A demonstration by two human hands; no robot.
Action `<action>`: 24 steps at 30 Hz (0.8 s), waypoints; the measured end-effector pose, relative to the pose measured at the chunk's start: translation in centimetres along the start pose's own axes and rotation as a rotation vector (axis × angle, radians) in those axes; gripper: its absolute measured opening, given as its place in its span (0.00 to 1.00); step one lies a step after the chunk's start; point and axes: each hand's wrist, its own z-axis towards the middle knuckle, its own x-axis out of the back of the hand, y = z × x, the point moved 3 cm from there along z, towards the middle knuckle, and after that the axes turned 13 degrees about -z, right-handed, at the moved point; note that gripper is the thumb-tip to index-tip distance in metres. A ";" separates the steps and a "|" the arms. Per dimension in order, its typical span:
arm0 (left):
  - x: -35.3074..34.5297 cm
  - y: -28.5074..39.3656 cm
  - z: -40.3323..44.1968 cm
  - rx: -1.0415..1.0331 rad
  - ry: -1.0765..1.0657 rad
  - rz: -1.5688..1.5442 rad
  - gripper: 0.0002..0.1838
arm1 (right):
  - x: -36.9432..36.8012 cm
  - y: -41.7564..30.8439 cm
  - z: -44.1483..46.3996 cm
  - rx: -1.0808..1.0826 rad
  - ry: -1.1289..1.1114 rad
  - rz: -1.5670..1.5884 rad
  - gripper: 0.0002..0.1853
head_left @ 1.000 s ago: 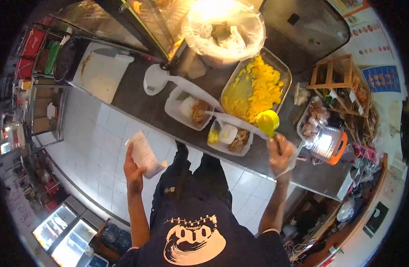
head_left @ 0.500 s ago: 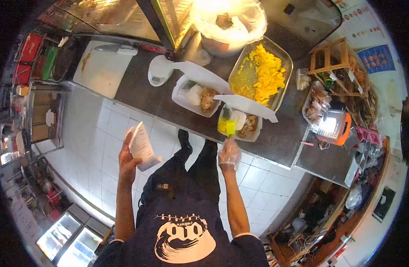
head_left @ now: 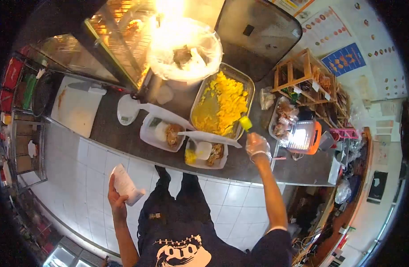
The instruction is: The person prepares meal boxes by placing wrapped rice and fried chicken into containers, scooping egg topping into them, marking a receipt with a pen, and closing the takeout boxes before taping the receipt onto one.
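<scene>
My left hand (head_left: pixel 117 200) grips a printed paper slip (head_left: pixel 126 184) over the tiled floor. In my right hand (head_left: pixel 258 147), which wears a clear plastic glove, is a tool with a lime-yellow head that looks like a spatula (head_left: pixel 245 123). Its head is at the near right corner of a metal tray (head_left: pixel 251 82) of crumbled yellow food (head_left: pixel 229 95) resembling scrambled egg. Left of that hand, an open white takeaway box (head_left: pixel 205 165) contains a white portion, browned pieces and some yellow food. A second open box (head_left: pixel 152 141) beside it contains white and brown food.
A white scale (head_left: pixel 128 110) stands left of the boxes, near a white cutting board (head_left: pixel 75 113) with a knife (head_left: pixel 91 88). Behind the tray is a plastic-lined pot (head_left: pixel 186 79). To the right are a wooden rack (head_left: pixel 298 73) and an orange-edged container (head_left: pixel 305 137).
My right hand has moved the spatula from over the nearer box, rightward to the tray's corner. The view has shifted right. My left hand still holds the paper slip.
</scene>
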 end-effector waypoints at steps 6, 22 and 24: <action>-4.1 -2.4 -1.3 0.102 0.127 -0.035 0.56 | -2.6 1.9 3.7 0.343 0.125 -0.088 0.11; -10.3 -5.0 -0.1 0.122 0.161 0.097 0.54 | -10.9 3.2 0.7 0.324 -0.291 -0.272 0.10; -9.2 -5.3 0.0 0.107 0.153 0.188 0.54 | -8.7 3.0 1.8 0.438 -0.103 -0.270 0.11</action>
